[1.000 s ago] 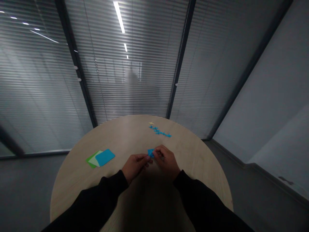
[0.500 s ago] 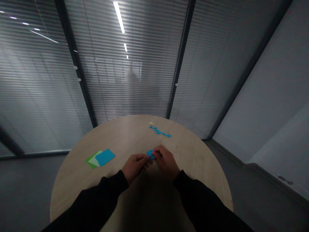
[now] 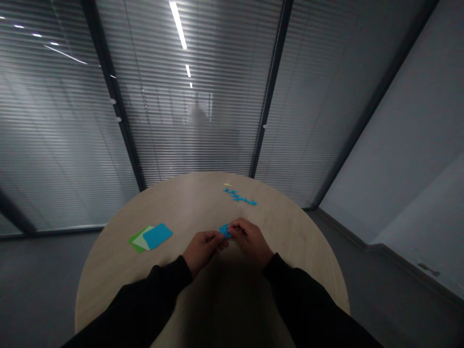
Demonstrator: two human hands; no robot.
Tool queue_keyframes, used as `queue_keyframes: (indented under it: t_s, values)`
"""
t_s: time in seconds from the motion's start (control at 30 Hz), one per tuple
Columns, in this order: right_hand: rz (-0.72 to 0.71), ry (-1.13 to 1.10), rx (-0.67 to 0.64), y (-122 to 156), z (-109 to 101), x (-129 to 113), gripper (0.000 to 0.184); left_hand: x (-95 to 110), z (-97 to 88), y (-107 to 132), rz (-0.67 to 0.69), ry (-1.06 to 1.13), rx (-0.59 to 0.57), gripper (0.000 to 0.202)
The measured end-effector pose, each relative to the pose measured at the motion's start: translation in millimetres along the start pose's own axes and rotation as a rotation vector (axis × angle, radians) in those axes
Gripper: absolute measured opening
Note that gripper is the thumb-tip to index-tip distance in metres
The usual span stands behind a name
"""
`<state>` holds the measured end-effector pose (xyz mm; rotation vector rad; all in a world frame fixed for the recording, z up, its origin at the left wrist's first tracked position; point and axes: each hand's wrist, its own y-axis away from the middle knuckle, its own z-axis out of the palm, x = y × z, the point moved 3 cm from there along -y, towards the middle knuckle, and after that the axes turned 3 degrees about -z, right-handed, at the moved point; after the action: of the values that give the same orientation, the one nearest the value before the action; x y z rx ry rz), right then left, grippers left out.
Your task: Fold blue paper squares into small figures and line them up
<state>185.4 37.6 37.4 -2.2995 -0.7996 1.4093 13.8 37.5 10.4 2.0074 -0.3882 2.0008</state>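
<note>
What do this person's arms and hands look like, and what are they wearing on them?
Both arms are covered in plain black long sleeves, the left sleeve and the right sleeve, which end at the wrists. The left hand and the right hand are bare, with no gloves, and no watch or logo shows.

two hands (image 3: 203, 250) (image 3: 252, 240), one blue paper (image 3: 224, 231), three cards (image 3: 156, 236), one yellow star (image 3: 227, 184), several blue stars (image 3: 239, 197)

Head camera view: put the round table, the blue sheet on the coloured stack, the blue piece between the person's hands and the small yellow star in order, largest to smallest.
1. Round wooden table
2. Blue sheet
3. Blue paper piece and pale yellow star: unsure. The piece is partly hidden and nearer the camera, so I won't rank these two.
</note>
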Motion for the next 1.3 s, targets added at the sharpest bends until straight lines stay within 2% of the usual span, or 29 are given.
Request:
queue_keyframes:
  t_s: [0.17, 0.37, 0.5, 0.67, 0.87, 1.0, 1.13, 1.3]
  values:
    - [0.020, -0.104, -0.111, -1.4, -11.8, 3.1, 0.017, -1.3, -0.6, 0.1, -0.039, 0.020, -0.042, 0.049]
    - [0.001, -0.035, -0.141, -1.3, -14.8, 2.8, 0.016, -4.2, -3.0, -1.9, -0.013, -0.121, -0.071, 0.050]
    - [0.028, -0.027, -0.108, 0.2, -9.4, 5.4, 0.016, -6.7, -3.5, -3.2, 0.001, -0.204, -0.030, 0.049]
    - [0.196, -0.157, -0.047, 3.9, -0.9, 17.3, 0.018, -6.9, -2.5, -2.7, -0.010, -0.243, -0.004, 0.048]
    - [0.287, -0.277, -0.010, 5.3, 3.6, 23.1, 0.022, -3.3, -1.0, -0.2, 0.015, -0.317, 0.004, 0.046]
    - [0.305, -0.236, 0.017, 5.2, 5.1, 21.3, 0.019, -1.7, 0.4, 1.2, -0.005, -0.386, 0.032, 0.049]
    - [0.303, -0.184, 0.035, 5.2, 6.8, 17.9, 0.015, 0.5, 0.8, 1.8, 0.030, -0.473, 0.079, 0.047]
    - [0.270, -0.150, 0.075, 5.2, 8.2, 17.6, 0.012, -1.1, 0.5, 0.6, 0.021, -0.443, 0.075, 0.051]
